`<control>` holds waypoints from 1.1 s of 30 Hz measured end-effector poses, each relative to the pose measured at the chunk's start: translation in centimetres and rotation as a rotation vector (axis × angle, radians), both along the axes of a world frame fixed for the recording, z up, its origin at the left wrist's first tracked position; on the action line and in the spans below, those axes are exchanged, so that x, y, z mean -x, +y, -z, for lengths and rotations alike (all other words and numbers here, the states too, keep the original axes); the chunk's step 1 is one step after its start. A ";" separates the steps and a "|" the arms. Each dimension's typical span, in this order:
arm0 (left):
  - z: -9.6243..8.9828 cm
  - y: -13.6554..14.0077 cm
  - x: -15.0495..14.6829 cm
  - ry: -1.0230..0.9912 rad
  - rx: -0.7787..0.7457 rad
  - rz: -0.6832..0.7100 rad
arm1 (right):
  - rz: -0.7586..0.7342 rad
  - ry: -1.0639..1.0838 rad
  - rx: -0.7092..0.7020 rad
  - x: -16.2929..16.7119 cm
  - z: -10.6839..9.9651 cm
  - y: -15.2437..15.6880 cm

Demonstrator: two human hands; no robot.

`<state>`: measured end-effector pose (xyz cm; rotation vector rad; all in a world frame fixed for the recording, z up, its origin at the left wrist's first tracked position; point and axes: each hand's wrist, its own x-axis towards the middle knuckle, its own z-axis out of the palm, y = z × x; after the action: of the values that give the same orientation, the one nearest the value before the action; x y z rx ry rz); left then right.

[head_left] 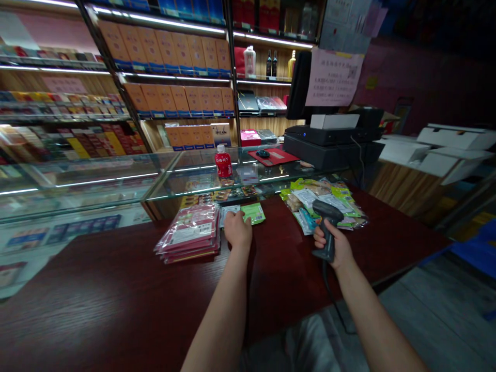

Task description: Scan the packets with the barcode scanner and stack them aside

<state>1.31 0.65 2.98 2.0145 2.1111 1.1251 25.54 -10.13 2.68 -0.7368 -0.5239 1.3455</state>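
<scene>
My feed, centre: left hand (pixel 237 228) over the edges of a green packet (pixel 254 212) and a pale packet (pixel 230 208), pinching or not I can't tell | right of centre: right hand (pixel 336 243) gripping a scanner (pixel 327 212), piled bags (pixel 306 197) behind it | left of centre: stacked red packs (pixel 194 227) on the desk (pixel 116 299)

Dark scanner (pixel 328 242) upright in right hand (pixel 338 245), green packet (pixel 254 212) at left hand (pixel 237 229)

the characters on the paper sign (pixel 334 77) and red bottle (pixel 223 164) are too blurred to read.
</scene>
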 end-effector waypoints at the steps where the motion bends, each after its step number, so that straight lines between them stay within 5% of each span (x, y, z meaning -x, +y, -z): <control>1: -0.1 -0.2 -0.2 0.078 -0.011 0.060 | -0.001 0.007 0.002 0.0 0.0 0.0; 5: 0.2 -0.2 -1.2 0.238 0.030 0.319 | 0.002 -0.011 0.004 0.1 0.0 -0.1; 14: 0.9 0.6 -1.4 0.224 0.069 0.180 | -0.002 -0.039 0.013 0.1 -0.1 -0.3; 24: 0.8 0.1 -1.6 0.208 0.033 0.218 | 0.080 -0.038 0.010 0.0 0.2 -0.4; 33: -0.7 -0.3 -6.8 0.056 -0.034 0.514 | 0.211 -0.043 -0.017 0.5 0.1 -0.4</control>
<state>8.14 0.39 3.67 2.4213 1.4538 1.0224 25.09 -10.54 2.61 -0.7864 -0.4771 1.1304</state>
